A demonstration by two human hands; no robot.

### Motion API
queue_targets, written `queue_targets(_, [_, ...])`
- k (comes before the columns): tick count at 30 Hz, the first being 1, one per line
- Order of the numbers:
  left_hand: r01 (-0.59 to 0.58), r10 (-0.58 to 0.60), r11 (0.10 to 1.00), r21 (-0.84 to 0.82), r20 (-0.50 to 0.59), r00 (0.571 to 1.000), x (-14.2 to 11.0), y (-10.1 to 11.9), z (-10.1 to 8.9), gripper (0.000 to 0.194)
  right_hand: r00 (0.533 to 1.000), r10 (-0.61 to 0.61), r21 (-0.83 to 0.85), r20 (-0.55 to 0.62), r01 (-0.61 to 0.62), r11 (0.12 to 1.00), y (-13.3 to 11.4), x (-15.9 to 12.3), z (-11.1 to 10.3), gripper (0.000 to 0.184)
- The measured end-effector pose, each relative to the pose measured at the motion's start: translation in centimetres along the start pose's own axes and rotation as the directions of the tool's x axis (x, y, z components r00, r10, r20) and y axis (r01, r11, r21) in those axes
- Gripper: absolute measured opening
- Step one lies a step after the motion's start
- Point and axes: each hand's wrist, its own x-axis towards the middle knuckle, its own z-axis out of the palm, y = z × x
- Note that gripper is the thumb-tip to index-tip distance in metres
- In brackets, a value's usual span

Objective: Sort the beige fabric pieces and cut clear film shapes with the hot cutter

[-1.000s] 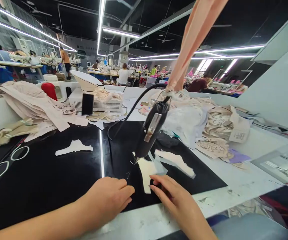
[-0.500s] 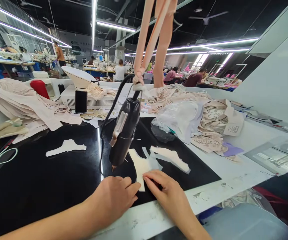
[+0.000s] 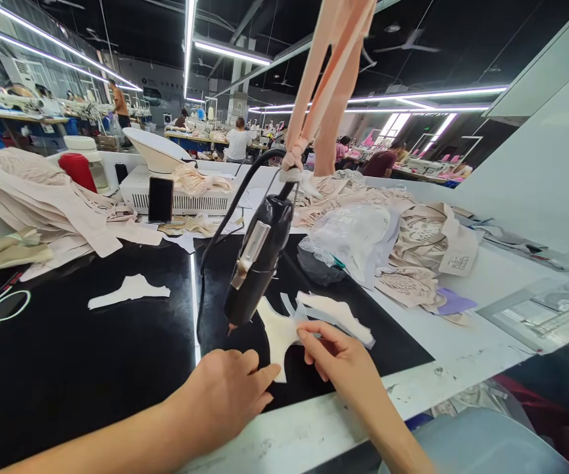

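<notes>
A cream fabric cutout (image 3: 279,332) with curved edges lies on the black work surface (image 3: 106,368). My left hand (image 3: 227,388) is curled, its index fingertip holding down the lower left edge of the cutout; the thumb sits apart below. My right hand (image 3: 338,359) pinches at the cutout's right arm, where a translucent grey strip (image 3: 290,306) overlaps it; which layer is between the fingers I cannot tell. Just above my left hand hangs a black handheld tool (image 3: 259,257) with a metal lever and copper-coloured tip, tilted and touching neither hand.
Another pale cutout (image 3: 336,311) lies right, a white one (image 3: 129,291) left. Peach straps (image 3: 326,85) and a black cable (image 3: 218,237) run to the hanging tool. A phone (image 3: 160,199), beige fabric piles (image 3: 52,197) and a clear plastic bag (image 3: 353,234) line the back.
My right hand has moved up and right along the cutout, from its lower part to its right arm. My left hand stays nearly in place. The hanging tool has swung slightly right.
</notes>
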Motion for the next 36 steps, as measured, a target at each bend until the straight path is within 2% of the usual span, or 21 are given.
queue_targets(3, [-0.016,0.014,0.997,-0.069,-0.032,0.999,-0.1,-0.2,-0.1,0.036,0.998,0.053,0.211,-0.04,-0.044,0.977,-1.5,1.1,0.0,0.041])
queue_targets(6, [-0.014,0.011,0.994,-0.107,-0.028,1.0,-0.3,-0.3,-0.2,0.036,0.979,-0.032,0.362,-0.203,0.105,0.926,-2.8,2.2,0.2,0.039])
queue_targets(9, [-0.005,0.004,0.992,-0.129,-0.009,1.0,-0.3,-0.2,-0.2,0.037,0.92,-0.167,0.349,-0.354,0.296,0.889,-3.5,2.8,0.3,0.033])
queue_targets(12, [-0.003,0.002,0.986,-0.165,-0.004,1.0,-0.3,-0.3,-0.4,0.037,0.847,-0.278,0.315,-0.454,0.444,0.839,-3.7,2.0,0.2,0.024])
queue_targets(14, [0.011,-0.01,0.975,-0.224,0.004,1.0,-0.3,-0.5,-0.6,0.037,0.825,-0.332,0.336,-0.458,0.506,0.794,-3.8,0.8,0.2,0.022])
queue_targets(16, [0.027,-0.028,0.938,-0.346,0.004,1.0,-0.6,-1.0,-0.8,0.035,0.83,-0.383,0.358,-0.406,0.53,0.769,-3.8,-0.7,0.3,0.028])
queue_targets(18, [0.057,-0.064,0.835,-0.548,0.007,0.998,-0.9,-1.7,-1.1,0.034,0.842,-0.439,0.357,-0.314,0.533,0.767,-3.6,-2.1,0.6,0.037])
queue_targets(19, [0.08,-0.088,0.741,-0.667,0.021,0.996,-1.0,-2.1,-1.2,0.033,0.849,-0.463,0.359,-0.255,0.527,0.77,-3.5,-2.7,0.8,0.04])
queue_targets(21, [0.142,-0.154,0.472,-0.87,0.077,0.985,-1.4,-2.9,-1.3,0.033,0.856,-0.501,0.377,-0.13,0.51,0.773,-3.1,-3.6,1.6,0.043])
queue_targets(24, [0.187,-0.228,0.068,-0.98,0.167,0.959,-2.0,-3.9,-1.7,0.048,0.838,-0.545,0.395,0.015,0.496,0.774,-3.1,-4.3,3.1,0.039])
queue_targets(26, [0.204,-0.234,-0.087,-0.975,0.219,0.947,-2.6,-4.2,-2.1,0.058,0.819,-0.569,0.375,0.071,0.506,0.776,-3.6,-4.5,4.1,0.032])
queue_targets(28, [0.223,-0.203,-0.167,-0.96,0.254,0.946,-3.2,-4.4,-2.8,0.057,0.819,-0.561,0.347,0.12,0.494,0.797,-4.2,-4.6,5.1,0.025])
queue_targets(31, [0.229,-0.169,-0.224,-0.947,0.269,0.948,-4.0,-4.5,-3.6,0.039,0.855,-0.495,0.359,0.155,0.418,0.835,-4.8,-4.6,6.5,0.021])
queue_targets(34, [0.254,-0.215,-0.264,-0.93,0.313,0.925,-4.7,-5.0,-3.8,0.031,0.914,-0.36,0.418,0.186,0.258,0.871,-5.1,-4.7,7.7,0.019])
queue_targets(36, [0.278,-0.262,-0.254,-0.926,0.342,0.902,-5.3,-5.5,-3.8,0.031,0.946,-0.25,0.466,0.208,0.129,0.875,-5.1,-4.7,8.2,0.024])
